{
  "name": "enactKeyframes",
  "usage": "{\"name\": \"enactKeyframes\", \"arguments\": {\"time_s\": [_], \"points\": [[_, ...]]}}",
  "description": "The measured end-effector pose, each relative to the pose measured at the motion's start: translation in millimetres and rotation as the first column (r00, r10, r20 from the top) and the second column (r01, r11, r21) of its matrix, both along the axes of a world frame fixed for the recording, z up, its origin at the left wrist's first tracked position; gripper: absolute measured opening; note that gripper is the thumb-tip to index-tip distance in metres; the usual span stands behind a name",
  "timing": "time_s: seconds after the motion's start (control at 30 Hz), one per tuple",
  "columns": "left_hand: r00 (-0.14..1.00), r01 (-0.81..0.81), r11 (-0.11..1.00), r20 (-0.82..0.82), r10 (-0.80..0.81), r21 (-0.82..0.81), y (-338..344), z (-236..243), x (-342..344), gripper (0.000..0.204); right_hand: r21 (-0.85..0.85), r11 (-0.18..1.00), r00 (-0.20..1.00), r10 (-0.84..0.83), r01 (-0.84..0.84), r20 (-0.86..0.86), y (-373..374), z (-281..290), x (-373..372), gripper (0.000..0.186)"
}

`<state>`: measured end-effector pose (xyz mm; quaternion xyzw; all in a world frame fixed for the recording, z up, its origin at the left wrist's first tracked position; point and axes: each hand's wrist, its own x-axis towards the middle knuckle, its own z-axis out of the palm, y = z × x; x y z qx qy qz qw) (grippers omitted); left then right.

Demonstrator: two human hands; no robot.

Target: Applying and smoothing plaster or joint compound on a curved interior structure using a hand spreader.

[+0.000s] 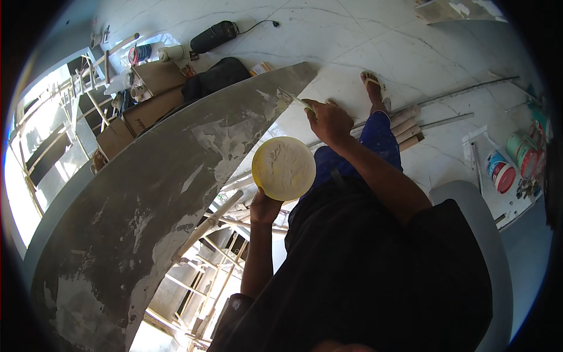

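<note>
My left hand [265,208] grips the lower edge of a round yellow dish [284,169], which is coated with pale, creamy putty. In my right hand [331,122] is a putty knife [298,101], closed in the fingers near the far end of a curved grey cement surface [158,158]. Its blade is at the surface's inner edge, seemingly touching it. Pale putty patches and smears mark the cement, mostly along that edge. The dish is held just right of the surface, in front of my body. My fingers partly hide the knife's handle.
Cardboard boxes [155,88] and a black bag [216,79] lie beyond the curved surface. A black cylindrical object [214,37] with a cord rests on the tiled floor [352,35]. Long strips and poles [446,120] lie by my foot. Paint buckets [501,171] stand at right. Wooden scaffolding [205,270] shows below.
</note>
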<state>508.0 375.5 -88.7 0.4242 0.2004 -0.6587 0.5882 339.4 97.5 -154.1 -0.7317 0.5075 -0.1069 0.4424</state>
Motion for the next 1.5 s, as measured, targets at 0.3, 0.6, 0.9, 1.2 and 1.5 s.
{"name": "enactKeyframes", "arguments": {"time_s": [0.3, 0.6, 0.9, 1.2, 1.5], "points": [[1.0, -0.012, 1.0, 0.003, 0.012, 0.016, 10, -4, -3, 0.075, -0.111, 0.983, 0.933, -0.098, 0.144, 0.347, 11, 24, 31, 0.03], [1.0, 0.024, 0.999, -0.005, -0.025, -0.035, 0, -4, -2, 0.073, 0.146, 0.974, 0.98, -0.186, 0.175, 0.069, -46, -45, -19, 0.041], [0.998, 0.046, 0.997, -0.027, -0.048, -0.064, -10, -11, -5, 0.075, 0.214, 0.964, 0.975, -0.186, 0.156, 0.124, -42, -39, -19, 0.038], [0.983, 0.145, 0.97, -0.081, -0.164, -0.197, -77, -38, -36, 0.072, 0.116, 0.98, 0.985, 0.168, -0.163, -0.033, -44, 86, -129, 0.022], [0.978, 0.152, 0.944, -0.093, -0.186, -0.292, -135, -46, -74, 0.064, -0.357, 0.908, 0.973, 0.179, -0.221, -0.148, -21, 108, -123, 0.017]]}}
